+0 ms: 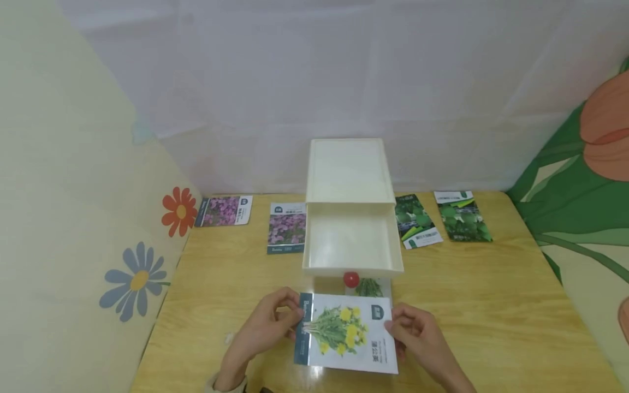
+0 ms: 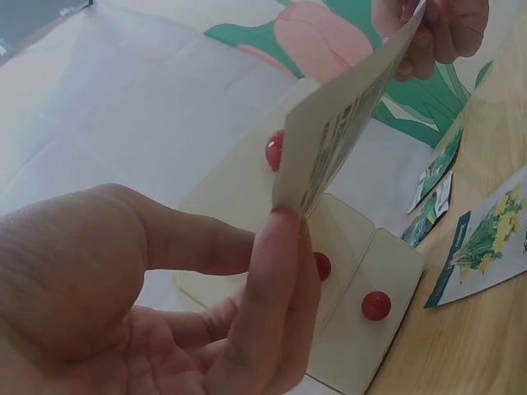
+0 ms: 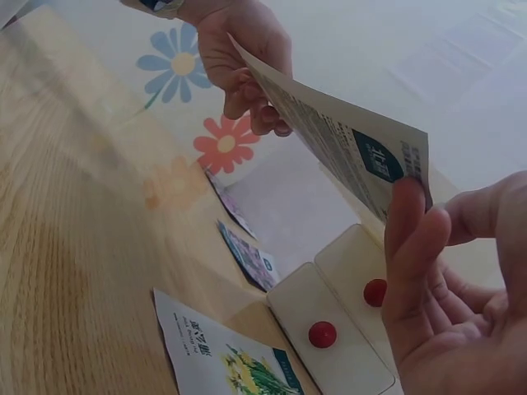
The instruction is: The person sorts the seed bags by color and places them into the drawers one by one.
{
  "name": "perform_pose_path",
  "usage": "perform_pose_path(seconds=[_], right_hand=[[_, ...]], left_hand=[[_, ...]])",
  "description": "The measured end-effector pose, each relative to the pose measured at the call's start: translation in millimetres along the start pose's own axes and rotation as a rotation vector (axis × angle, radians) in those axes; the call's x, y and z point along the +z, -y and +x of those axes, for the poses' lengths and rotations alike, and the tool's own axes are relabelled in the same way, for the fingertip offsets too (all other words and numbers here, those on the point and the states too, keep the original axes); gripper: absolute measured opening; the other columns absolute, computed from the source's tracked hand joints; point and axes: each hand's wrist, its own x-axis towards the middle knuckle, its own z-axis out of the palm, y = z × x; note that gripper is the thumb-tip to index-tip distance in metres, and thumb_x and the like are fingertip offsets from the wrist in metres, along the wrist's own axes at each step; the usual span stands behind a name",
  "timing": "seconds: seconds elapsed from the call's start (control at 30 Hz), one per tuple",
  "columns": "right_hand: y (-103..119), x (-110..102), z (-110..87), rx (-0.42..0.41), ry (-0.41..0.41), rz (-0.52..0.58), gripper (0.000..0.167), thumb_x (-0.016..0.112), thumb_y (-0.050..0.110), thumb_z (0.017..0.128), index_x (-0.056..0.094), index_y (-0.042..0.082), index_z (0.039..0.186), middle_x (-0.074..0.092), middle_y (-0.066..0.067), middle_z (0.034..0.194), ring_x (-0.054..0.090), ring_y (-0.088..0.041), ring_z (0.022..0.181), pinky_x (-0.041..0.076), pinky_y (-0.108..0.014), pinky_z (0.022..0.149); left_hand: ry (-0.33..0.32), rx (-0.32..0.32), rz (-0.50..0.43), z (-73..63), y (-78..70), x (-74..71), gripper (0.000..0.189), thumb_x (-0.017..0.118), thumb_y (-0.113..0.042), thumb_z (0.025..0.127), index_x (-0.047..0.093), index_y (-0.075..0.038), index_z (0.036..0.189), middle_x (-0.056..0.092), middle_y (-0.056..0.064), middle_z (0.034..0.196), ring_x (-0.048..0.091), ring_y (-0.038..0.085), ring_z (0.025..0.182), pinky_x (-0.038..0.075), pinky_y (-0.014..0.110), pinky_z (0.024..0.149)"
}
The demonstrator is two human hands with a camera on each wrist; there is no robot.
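Observation:
Between my two hands a white seed packet (image 1: 351,333) with a picture of yellow dandelions is held above the table. My left hand (image 1: 260,327) pinches its dark green end between thumb and fingers. At the opposite short edge, my right hand (image 1: 422,341) pinches it the same way. The wrist views show the packet's printed back (image 3: 329,132). Beneath it a second dandelion packet (image 2: 486,239) lies on the table, mostly covered in the head view. Just beyond stands a white drawer unit (image 1: 350,169), its top drawer (image 1: 352,237) pulled out toward me.
Two purple-flower packets (image 1: 223,211) lie left of the unit, the nearer one (image 1: 286,229) beside it. Two green-leaf packets (image 1: 417,221) lie to its right. Red round knobs (image 2: 376,305) stick out from the drawer fronts. Painted walls border the wooden table (image 1: 491,311).

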Motion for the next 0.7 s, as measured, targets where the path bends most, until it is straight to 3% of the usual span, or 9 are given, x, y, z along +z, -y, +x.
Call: perform_pose_path(seconds=[0.23, 0.47, 0.57, 0.7], right_hand=[[1.7, -6.9, -4.9, 0.065, 0.005, 0.048, 0.017, 0.062, 0.01, 0.107, 0.063, -0.007, 0.109, 0.078, -0.003, 0.087, 0.065, -0.013, 0.064, 0.057, -0.026, 0.054], [6.3, -9.2, -13.8, 0.095, -0.023, 0.061, 0.012, 0.063, 0.011, 0.106, 0.066, -0.001, 0.105, 0.076, -0.004, 0.085, 0.065, -0.013, 0.063, 0.057, -0.028, 0.053], [9.6, -10.4, -14.4, 0.061, -0.005, 0.054, 0.012, 0.062, 0.01, 0.107, 0.065, -0.001, 0.105, 0.076, -0.003, 0.085, 0.065, -0.013, 0.063, 0.057, -0.028, 0.052], [11.7, -15.1, -13.1, -0.057, 0.027, 0.069, 0.011, 0.057, 0.003, 0.108, 0.064, -0.006, 0.107, 0.077, -0.004, 0.085, 0.065, -0.012, 0.061, 0.055, -0.027, 0.048]], left_hand=[[0.047, 0.029, 0.017, -4.6, -7.7, 3.6, 0.013, 0.066, -0.009, 0.105, 0.061, -0.001, 0.114, 0.067, 0.009, 0.102, 0.068, 0.012, 0.065, 0.067, 0.039, 0.062], [0.062, 0.053, 0.027, -5.4, -17.3, 4.6, 0.01, 0.065, -0.008, 0.105, 0.061, -0.002, 0.111, 0.067, 0.008, 0.101, 0.068, 0.012, 0.064, 0.067, 0.043, 0.062], [0.06, 0.041, 0.017, -9.0, -19.9, 3.9, 0.01, 0.065, -0.008, 0.105, 0.061, -0.001, 0.112, 0.068, 0.007, 0.101, 0.068, 0.012, 0.065, 0.067, 0.043, 0.062], [0.054, 0.024, -0.012, -12.7, -24.4, 3.5, 0.012, 0.065, -0.009, 0.105, 0.061, -0.001, 0.113, 0.068, 0.008, 0.102, 0.069, 0.013, 0.067, 0.067, 0.037, 0.062]])
